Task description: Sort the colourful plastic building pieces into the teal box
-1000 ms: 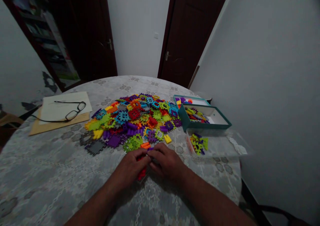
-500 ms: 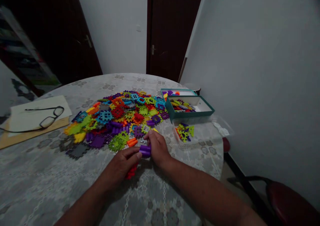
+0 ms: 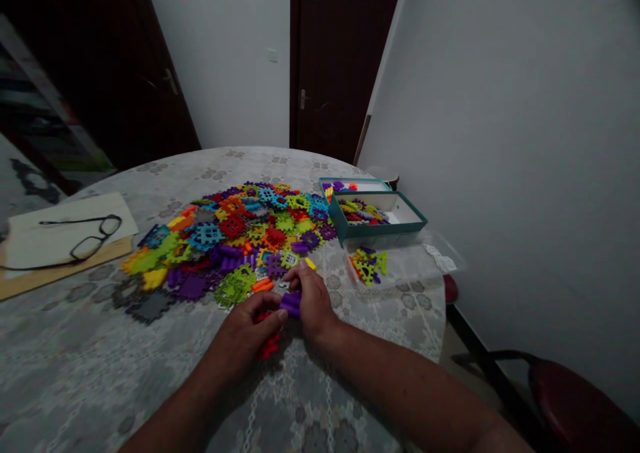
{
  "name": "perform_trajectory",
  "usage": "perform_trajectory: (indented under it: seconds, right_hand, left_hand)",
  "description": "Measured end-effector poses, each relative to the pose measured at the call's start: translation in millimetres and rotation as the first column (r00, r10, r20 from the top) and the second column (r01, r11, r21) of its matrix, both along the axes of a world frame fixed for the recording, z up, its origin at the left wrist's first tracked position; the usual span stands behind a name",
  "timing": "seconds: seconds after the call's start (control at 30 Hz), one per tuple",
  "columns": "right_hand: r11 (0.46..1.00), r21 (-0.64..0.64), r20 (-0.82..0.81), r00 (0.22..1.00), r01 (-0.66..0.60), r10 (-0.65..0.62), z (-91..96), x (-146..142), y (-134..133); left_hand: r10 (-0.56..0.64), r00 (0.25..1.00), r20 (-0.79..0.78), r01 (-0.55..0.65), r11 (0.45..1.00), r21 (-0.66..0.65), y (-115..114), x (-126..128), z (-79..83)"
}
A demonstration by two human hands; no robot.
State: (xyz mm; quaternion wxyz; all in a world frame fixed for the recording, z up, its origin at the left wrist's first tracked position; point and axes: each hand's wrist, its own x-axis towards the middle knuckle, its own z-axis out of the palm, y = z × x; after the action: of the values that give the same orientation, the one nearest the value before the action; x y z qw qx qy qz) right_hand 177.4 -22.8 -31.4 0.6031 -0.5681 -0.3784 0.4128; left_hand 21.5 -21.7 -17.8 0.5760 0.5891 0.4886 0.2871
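Both my hands meet at the near edge of a pile of colourful plastic interlocking pieces on a round table. My left hand is closed on a red ridged piece that sticks out below its fingers. My right hand pinches a purple ridged piece against the red one. The two pieces touch between my fingertips. An orange piece lies just beyond my hands.
A teal box with more pieces stands at the back right, its lid behind it. A clear plastic bag holds a few pieces. Glasses lie on papers at the left. Wall and a red chair are at the right.
The view has swung to the right and a little nearer. The purple piece, hidden a second ago, now shows between my fingers; my hands stay together at the pile's edge.
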Motion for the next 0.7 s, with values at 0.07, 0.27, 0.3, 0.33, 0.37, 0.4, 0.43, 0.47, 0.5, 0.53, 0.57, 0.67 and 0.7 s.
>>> perform_trajectory:
  seconds: [0.07, 0.27, 0.3, 0.33, 0.37, 0.4, 0.43, 0.47, 0.5, 0.53, 0.57, 0.67, 0.7]
  right_hand:
    - [1.000, 0.006, -0.057, 0.998, -0.014, 0.014, -1.3, -2.2, -2.2]
    - [0.984, 0.098, -0.220, 0.961, -0.149, 0.168, -9.9, -6.0, -6.4]
    - [0.980, 0.091, -0.239, 0.952, -0.174, 0.191, -9.8, -6.4, -6.8]
    - [0.977, 0.087, -0.252, 0.944, -0.196, 0.212, -9.0, -6.6, -7.1]
    - [0.974, 0.092, -0.257, 0.940, -0.208, 0.225, -7.8, -6.7, -7.4]
    - [0.971, 0.108, -0.256, 0.938, -0.215, 0.236, -6.3, -6.7, -7.8]
    - [0.966, 0.134, -0.243, 0.938, -0.219, 0.247, -4.6, -6.5, -8.2]
    - [0.960, 0.168, -0.222, 0.940, -0.224, 0.258, -3.0, -6.1, -8.7]
    - [0.950, 0.207, -0.194, 0.942, -0.233, 0.274, -1.5, -5.7, -9.4]
    - [0.937, 0.246, -0.162, 0.943, -0.247, 0.291, 0.0, -5.3, -10.4]
    - [0.923, 0.279, -0.134, 0.941, -0.264, 0.310, 1.5, -4.9, -11.5]
    - [0.893, 0.328, -0.075, 0.934, -0.308, 0.350, 6.8, -4.7, -15.6]
    - [0.890, 0.327, -0.057, 0.933, -0.319, 0.355, 9.0, -5.0, -16.9]
  left_hand:
    - [0.001, 1.000, 0.022, -0.001, 1.000, 0.001, 0.7, 0.3, 2.6]
    - [-0.102, 0.995, -0.021, 0.104, 0.990, 0.091, 3.8, -2.7, 10.4]
    - [-0.123, 0.992, -0.027, 0.125, 0.986, 0.111, 3.7, -2.7, 11.8]
    - [-0.140, 0.990, -0.026, 0.142, 0.983, 0.118, 3.5, -2.6, 13.0]
    - [-0.151, 0.988, -0.019, 0.152, 0.982, 0.116, 3.3, -2.5, 13.7]
    - [-0.153, 0.988, -0.010, 0.154, 0.982, 0.106, 3.1, -2.6, 13.9]
    - [-0.152, 0.988, -0.003, 0.152, 0.984, 0.095, 2.9, -2.8, 13.4]
    - [-0.151, 0.989, 0.001, 0.150, 0.985, 0.085, 2.9, -3.4, 12.3]
    - [-0.151, 0.989, -0.001, 0.150, 0.986, 0.077, 3.1, -4.3, 10.6]
    - [-0.154, 0.988, -0.006, 0.154, 0.985, 0.073, 3.4, -5.5, 8.6]
    - [-0.166, 0.986, -0.012, 0.166, 0.983, 0.072, 3.8, -7.0, 6.4]
    - [-0.224, 0.975, 0.003, 0.223, 0.972, 0.068, 5.4, -12.9, 1.2]
    - [-0.246, 0.969, 0.022, 0.244, 0.967, 0.070, 5.8, -14.8, 0.5]
